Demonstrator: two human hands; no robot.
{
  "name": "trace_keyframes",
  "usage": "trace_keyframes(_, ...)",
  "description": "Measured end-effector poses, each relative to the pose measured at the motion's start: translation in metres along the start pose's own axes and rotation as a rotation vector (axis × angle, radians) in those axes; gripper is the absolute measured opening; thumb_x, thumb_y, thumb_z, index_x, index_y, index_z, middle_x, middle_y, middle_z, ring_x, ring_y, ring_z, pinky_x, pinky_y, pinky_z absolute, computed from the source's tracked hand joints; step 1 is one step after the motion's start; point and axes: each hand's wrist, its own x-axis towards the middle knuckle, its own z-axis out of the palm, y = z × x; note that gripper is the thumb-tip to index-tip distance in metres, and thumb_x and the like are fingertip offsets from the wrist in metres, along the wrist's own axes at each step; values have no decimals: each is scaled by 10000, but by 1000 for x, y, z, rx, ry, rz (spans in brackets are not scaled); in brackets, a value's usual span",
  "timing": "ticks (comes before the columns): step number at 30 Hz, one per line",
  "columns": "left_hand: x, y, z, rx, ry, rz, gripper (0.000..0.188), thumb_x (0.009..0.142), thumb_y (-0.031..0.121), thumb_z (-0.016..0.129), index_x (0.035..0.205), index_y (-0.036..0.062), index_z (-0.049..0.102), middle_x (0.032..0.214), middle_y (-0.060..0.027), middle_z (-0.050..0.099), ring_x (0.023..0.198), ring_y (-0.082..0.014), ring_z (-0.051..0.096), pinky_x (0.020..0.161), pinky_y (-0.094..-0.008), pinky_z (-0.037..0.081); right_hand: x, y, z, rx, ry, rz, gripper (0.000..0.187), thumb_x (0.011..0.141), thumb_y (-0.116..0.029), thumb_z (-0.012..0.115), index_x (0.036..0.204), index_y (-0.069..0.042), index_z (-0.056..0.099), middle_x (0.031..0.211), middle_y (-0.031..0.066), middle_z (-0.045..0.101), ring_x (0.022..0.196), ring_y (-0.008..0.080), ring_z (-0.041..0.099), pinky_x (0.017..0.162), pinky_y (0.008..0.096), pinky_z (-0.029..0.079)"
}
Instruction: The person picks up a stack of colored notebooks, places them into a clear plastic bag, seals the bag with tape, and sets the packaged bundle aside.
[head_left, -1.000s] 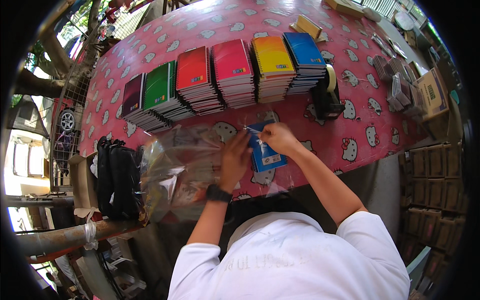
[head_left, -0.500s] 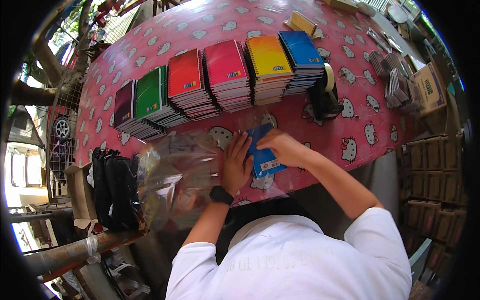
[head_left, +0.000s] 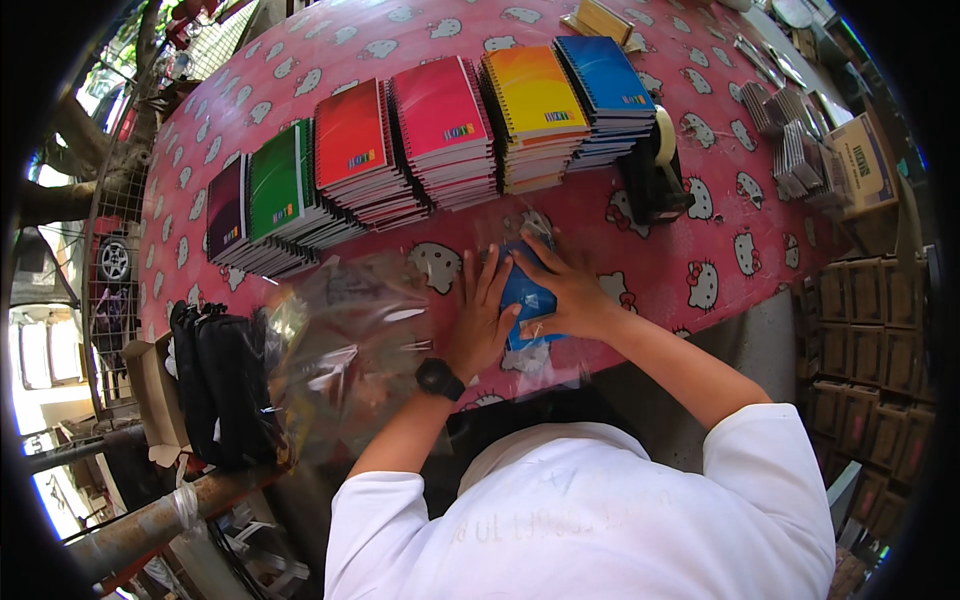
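Observation:
A blue notebook (head_left: 527,288) lies on the table in front of me, with clear plastic film (head_left: 528,218) crinkled at its far and near ends. My left hand (head_left: 481,318) rests along the notebook's left edge, fingers stretched out. My right hand (head_left: 575,296) is spread over its right side, fingertips touching the cover and film. Neither hand is gripping anything. Beyond them stand stacks of spiral notebooks in a row: purple (head_left: 228,212), green (head_left: 281,185), red (head_left: 350,128), pink (head_left: 437,104), yellow (head_left: 532,92) and blue (head_left: 604,76).
A black tape dispenser (head_left: 655,193) stands right of the stacks. Loose clear plastic sheets (head_left: 350,335) spread left of my arm, beside black bags (head_left: 222,385). Small bundled packs (head_left: 796,160) and a cardboard box (head_left: 858,165) sit at the right. The pink tablecloth (head_left: 745,285) ends near my body.
My right hand has gone from bent fingers on the cover to spread fingers across it. The notebook's white label is no longer visible. The whole view has shifted slightly.

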Motion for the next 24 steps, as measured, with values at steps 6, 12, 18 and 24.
trace_keyframes(6,8,9,-1,175,-29,-59,696,801,409,623,1411,215,351,1535,-56,136,1364,-485,57,997,-715,112,3,-6,4,13,31,29,1130,523,-466,821,1444,-148,249,1530,97,121,1364,479,92,951,716,203)
trace_keyframes(12,21,27,-15,235,-130,-151,714,724,446,703,1363,276,434,1533,-43,154,1359,-502,34,1014,-701,112,-2,-11,-10,-7,136,49,1216,525,-473,820,1463,-85,152,1516,182,124,1369,466,104,1023,651,157)
trace_keyframes(18,16,26,-14,217,-92,-175,701,726,426,712,1357,278,445,1533,-26,165,1367,-488,38,1030,-684,116,-21,111,-85,-30,998,574,661,826,-385,645,1323,-29,392,1067,91,625,1105,305,455,909,476,341)
trace_keyframes(24,22,29,-12,207,-99,-125,705,727,426,714,1358,273,441,1530,-33,173,1363,-491,54,1055,-633,163,-20,162,-105,731,883,417,535,788,-146,715,1230,8,455,826,83,664,805,163,618,709,271,459)
